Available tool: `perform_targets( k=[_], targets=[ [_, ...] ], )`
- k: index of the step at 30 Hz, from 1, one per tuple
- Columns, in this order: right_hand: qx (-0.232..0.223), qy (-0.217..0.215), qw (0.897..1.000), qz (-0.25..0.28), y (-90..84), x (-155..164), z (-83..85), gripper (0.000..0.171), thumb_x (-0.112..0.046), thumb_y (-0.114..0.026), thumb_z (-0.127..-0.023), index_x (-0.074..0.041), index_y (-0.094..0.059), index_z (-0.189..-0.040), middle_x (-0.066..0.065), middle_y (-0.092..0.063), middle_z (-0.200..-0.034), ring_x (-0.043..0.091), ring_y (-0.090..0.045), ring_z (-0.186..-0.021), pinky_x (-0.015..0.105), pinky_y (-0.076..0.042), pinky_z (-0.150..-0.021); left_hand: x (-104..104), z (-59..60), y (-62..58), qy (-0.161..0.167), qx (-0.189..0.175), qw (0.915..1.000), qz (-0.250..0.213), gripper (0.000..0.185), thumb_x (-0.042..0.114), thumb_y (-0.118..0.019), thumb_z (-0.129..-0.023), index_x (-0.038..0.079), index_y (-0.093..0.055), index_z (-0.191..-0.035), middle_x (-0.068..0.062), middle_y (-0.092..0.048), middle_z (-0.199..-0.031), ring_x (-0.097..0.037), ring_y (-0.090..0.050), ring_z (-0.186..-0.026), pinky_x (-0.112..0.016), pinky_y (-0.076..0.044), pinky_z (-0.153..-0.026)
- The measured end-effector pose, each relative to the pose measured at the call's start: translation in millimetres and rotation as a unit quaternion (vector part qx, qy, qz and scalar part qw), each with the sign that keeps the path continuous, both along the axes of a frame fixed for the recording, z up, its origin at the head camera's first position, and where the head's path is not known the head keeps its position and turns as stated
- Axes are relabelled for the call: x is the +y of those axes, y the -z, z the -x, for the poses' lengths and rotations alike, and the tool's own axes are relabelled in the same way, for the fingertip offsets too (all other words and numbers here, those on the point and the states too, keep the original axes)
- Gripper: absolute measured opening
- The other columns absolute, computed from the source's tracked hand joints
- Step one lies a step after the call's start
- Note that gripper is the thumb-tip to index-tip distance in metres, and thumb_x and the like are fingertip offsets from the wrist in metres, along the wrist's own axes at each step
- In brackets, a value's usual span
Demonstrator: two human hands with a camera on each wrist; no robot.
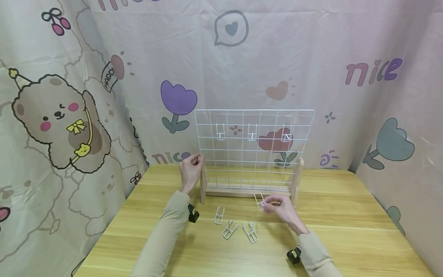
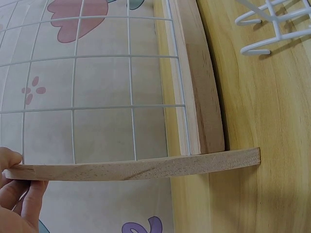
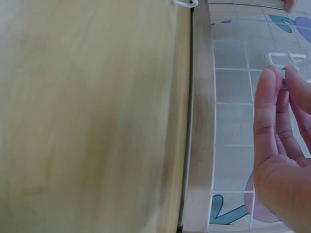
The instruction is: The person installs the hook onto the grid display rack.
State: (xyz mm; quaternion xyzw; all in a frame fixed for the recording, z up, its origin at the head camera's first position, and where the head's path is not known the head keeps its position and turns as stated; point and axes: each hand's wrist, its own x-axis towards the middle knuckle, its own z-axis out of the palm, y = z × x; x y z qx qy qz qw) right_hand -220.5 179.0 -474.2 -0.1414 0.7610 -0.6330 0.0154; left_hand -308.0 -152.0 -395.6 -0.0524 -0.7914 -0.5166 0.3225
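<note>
We see the left hand (image 1: pixel 190 169) gripping the left wooden post (image 1: pixel 202 184) of the wire grid (image 1: pixel 254 150) at the far tabletop (image 1: pixel 346 231), while the right hand (image 1: pixel 282 209) pinches a white hook (image 1: pixel 259 201) just near it.

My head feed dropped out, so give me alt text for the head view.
The left hand grips the left post of a white wire grid, while the right hand pinches a white hook. Three hooks lie on the table.
</note>
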Motion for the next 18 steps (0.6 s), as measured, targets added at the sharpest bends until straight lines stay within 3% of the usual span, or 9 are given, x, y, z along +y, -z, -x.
perform_targets(
  k=[7,18],
  targets=[
    [0.023,0.037,0.998,0.034,-6.3,-1.8,-3.5,0.026,0.003,-0.069,-0.089,0.021,-0.063,-0.107,0.028,-0.073,-0.091,0.006,-0.070,-0.068,0.025,-0.063,-0.070,-0.5,1.1,0.2,-0.001,-0.001,1.0000,0.000,0.027,0.009,-0.070,-0.092,-0.007,-0.071,-0.113,-0.025,-0.074,-0.107,-0.036,-0.076,-0.095,-0.045,-0.063,-0.083],
    [0.050,0.079,0.991,0.095,-16.6,-0.9,-4.4,0.030,0.006,-0.067,-0.091,0.027,-0.059,-0.110,-0.004,-0.076,-0.082,0.006,-0.071,-0.067,0.024,-0.063,-0.068,-0.4,1.5,0.8,0.000,-0.002,1.0000,-0.002,0.027,0.010,-0.069,-0.093,-0.007,-0.071,-0.114,-0.024,-0.074,-0.107,-0.035,-0.077,-0.094,-0.045,-0.063,-0.082]
  ],
)
